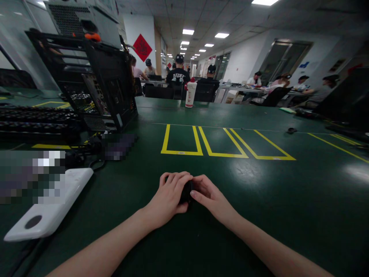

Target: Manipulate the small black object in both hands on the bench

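Note:
A small black object (185,192) sits between my two hands on the dark green tabletop (248,227), its kind hidden by my fingers. Over its left side and top curls my left hand (169,198), closed on it, thumb at the near edge. From the right my right hand (211,197) closes in with bent fingers, thumb and fingertips against the object's right side. The undersides of both hands are out of sight.
Yellow tape outlines (182,153) mark the table ahead. An open black computer case (115,96) and a white power strip-like slab (57,204) lie left. A white cup (190,94) stands at the far edge; several people sit beyond.

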A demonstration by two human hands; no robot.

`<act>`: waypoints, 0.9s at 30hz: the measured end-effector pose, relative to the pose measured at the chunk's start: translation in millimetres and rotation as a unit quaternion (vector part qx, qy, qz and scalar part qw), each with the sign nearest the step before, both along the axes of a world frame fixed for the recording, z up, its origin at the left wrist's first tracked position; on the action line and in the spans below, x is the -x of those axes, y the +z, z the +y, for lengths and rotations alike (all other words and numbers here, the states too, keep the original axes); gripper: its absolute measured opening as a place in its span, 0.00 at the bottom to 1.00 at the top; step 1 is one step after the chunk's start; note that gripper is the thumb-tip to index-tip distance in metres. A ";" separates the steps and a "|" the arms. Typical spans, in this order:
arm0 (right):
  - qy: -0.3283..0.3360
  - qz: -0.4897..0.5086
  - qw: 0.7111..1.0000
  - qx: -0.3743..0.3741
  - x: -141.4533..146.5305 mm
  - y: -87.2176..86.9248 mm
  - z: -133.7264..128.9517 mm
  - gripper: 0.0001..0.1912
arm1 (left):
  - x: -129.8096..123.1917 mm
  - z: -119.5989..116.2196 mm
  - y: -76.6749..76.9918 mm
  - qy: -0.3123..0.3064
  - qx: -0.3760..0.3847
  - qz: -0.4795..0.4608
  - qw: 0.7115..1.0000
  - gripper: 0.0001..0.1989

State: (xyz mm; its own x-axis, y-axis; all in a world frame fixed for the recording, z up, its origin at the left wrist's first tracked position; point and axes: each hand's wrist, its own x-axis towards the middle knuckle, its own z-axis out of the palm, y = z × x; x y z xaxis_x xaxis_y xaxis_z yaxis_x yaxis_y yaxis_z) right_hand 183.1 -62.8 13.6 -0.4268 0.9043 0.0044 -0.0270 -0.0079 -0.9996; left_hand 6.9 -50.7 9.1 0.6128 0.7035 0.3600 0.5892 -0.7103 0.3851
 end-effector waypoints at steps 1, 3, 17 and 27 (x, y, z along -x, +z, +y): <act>0.006 0.004 1.000 0.000 -0.4 0.9 -0.3 0.13 | -0.3 0.9 -2.1 0.006 -0.004 -0.006 1.000 0.33; 0.007 0.003 1.000 -0.007 -0.7 1.6 -1.1 0.15 | -1.0 2.7 -5.9 0.010 -0.008 -0.007 1.000 0.34; -0.009 -0.049 0.999 -0.016 -1.6 4.1 0.8 0.14 | 0.0 3.8 0.3 0.002 0.020 0.015 1.000 0.32; -0.030 -0.034 0.999 -0.019 0.3 2.9 1.2 0.07 | 0.8 3.7 4.5 -0.004 0.024 0.014 1.000 0.30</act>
